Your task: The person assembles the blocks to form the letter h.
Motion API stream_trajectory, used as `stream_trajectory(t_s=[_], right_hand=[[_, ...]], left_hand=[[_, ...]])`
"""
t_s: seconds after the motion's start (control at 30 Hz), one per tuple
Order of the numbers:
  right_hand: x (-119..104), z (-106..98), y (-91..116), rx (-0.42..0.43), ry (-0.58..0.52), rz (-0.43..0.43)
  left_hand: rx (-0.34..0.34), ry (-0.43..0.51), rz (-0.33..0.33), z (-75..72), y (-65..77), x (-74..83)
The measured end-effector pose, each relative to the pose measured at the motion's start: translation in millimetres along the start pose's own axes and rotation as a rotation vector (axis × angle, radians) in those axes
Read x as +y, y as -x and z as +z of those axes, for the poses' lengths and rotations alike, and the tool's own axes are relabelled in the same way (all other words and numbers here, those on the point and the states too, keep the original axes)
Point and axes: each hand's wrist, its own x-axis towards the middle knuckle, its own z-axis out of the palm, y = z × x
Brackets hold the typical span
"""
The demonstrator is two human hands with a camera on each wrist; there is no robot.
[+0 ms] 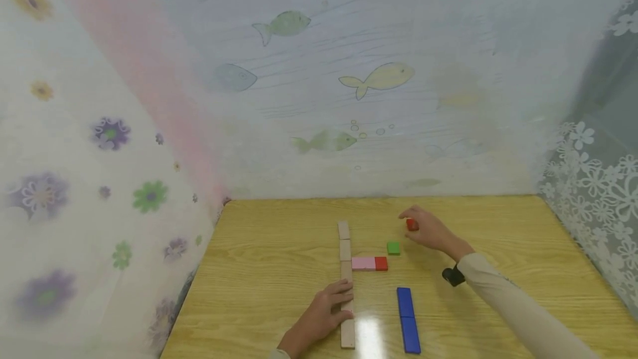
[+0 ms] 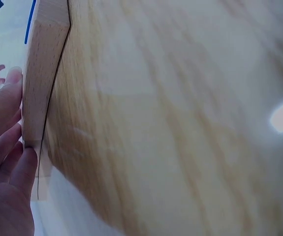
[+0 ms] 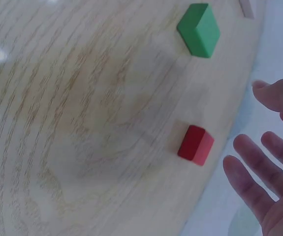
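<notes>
My left hand rests its spread fingers on a straight row of plain wooden blocks. Up close in the left wrist view, the fingertips touch the side of one wooden block. Over at the right, my right hand hovers around a loose red block, thumb and fingers parted. The right wrist view shows that red block on the table, apart from the fingers. Near it lies a green block. A pink block and another red block extend rightward from the wooden row.
Two blue blocks lie end to end at the front, right of the wooden row. The wood-grain table meets a wall painted with fish at the back. A black strapped device sits at my right wrist.
</notes>
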Motion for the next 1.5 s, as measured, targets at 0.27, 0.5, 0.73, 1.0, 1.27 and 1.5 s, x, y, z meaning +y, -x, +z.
stream_trajectory(t_s=[0.27,0.5,0.73,1.0,1.27,1.5], right_hand=[[15,1,2,-0.018,0.038,0.034],[29,4,6,-0.036,-0.008,0.127],[37,9,8,-0.017,-0.03,0.144],[39,17,8,-0.012,-0.03,0.183],[35,18,8,0.047,-0.045,0.186],[37,18,11,0.076,-0.095,0.188]], left_hand=[[0.008,0.001,0.013,0.5,1.5,-1.1],[0.0,0.003,0.015,-0.2,1.8,-1.4],[0.002,0.011,0.017,-1.7,1.1,-0.1],[0.003,0.011,0.033,0.0,1.0,-0.8],[-0.005,0.01,0.018,-1.4,1.2,0.6],[-0.013,0.015,0.008,-2.4,0.0,1.8]])
